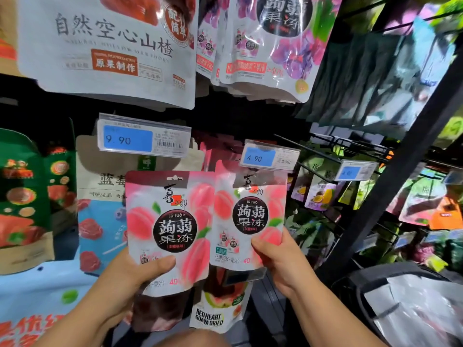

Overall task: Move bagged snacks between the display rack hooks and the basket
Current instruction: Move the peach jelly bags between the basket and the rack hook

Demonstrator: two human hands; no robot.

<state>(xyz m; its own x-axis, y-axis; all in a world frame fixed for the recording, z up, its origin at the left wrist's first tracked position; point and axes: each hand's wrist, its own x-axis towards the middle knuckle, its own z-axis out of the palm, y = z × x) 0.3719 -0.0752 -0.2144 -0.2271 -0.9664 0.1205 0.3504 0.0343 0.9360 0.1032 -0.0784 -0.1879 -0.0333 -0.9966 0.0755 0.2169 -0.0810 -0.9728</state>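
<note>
The left hand [140, 269] grips the lower edge of the left peach bag [167, 226], with its thumb across the front. The right hand [283, 261] pinches the right peach bag [250, 216] just beside it, that bag's top reaching the 4.90 price tag [268, 156] on the rack. Both glossy pink bags read "jǔ ruò 蒟蒻果冻" on a dark disc. Beneath them hangs a "RED HEART GUAVA DRIED" pack [218, 311]. Higher up the rack are a 9.90 tag [144, 139] and a white bag [107, 46] marked 自然空心山楂.
</note>
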